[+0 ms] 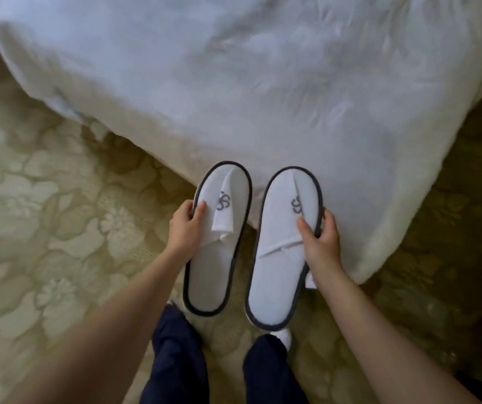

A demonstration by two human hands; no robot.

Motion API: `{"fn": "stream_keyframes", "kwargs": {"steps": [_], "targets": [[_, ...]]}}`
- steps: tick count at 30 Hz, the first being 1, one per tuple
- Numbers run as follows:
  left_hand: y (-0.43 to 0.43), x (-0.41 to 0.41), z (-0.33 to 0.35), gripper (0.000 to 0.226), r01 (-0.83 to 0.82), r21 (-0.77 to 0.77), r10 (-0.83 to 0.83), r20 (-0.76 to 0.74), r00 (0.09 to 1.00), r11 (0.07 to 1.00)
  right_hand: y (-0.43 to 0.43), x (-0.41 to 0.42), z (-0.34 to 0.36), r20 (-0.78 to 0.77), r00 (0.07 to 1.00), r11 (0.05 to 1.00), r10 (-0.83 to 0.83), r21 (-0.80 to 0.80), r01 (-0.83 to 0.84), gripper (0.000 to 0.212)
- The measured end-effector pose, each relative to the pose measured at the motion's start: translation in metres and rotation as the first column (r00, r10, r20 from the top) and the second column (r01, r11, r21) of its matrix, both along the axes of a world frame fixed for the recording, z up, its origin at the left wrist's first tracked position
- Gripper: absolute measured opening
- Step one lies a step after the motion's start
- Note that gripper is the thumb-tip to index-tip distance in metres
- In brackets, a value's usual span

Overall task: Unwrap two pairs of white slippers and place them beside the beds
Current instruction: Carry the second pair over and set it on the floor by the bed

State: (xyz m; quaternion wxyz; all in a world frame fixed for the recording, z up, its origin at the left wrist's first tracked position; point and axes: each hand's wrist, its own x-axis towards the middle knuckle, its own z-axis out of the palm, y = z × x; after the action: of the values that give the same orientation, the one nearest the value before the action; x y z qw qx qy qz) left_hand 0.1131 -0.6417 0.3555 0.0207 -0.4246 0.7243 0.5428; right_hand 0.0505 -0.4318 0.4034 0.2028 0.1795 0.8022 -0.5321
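One white slipper (219,237) is pinched at its outer edge by the left hand (185,228), the other slipper (283,252) likewise by the right hand (321,240). Both are held side by side, toes toward the bed (263,83), above patterned carpet (44,228).

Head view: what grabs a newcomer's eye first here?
The pair of flat white fabric slippers with dark trim and grey logos, held side by side at centre frame: the left slipper gripped at its outer edge by the left hand, the right slipper by the right hand. Behind them, the rumpled white duvet fills the upper frame, draping down to the patterned beige floral carpet at left.
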Motion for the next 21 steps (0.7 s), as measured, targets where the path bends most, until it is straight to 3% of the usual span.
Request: {"fn": "stream_keyframes", "kwargs": {"steps": [11, 16, 21], "targets": [[-0.287, 0.079, 0.007, 0.024, -0.349, 0.005, 0.350, -0.013, 0.937, 0.937, -0.318, 0.013, -0.013, 0.058, 0.941, 0.942, 0.334, -0.058, -0.331, 0.051], [-0.380, 0.121, -0.001, 0.025, -0.555, -0.004, 0.554, -0.035, 0.832, 0.832, -0.430, 0.020, -0.024, 0.061, 0.830, 0.832, 0.555, -0.039, -0.554, 0.052], [-0.437, 0.150, -0.024, 0.027, -0.708, 0.020, 0.708, 0.004, 0.707, 0.706, -0.514, 0.024, -0.041, 0.090, 0.744, 0.749, 0.662, -0.036, -0.662, 0.055]]}}
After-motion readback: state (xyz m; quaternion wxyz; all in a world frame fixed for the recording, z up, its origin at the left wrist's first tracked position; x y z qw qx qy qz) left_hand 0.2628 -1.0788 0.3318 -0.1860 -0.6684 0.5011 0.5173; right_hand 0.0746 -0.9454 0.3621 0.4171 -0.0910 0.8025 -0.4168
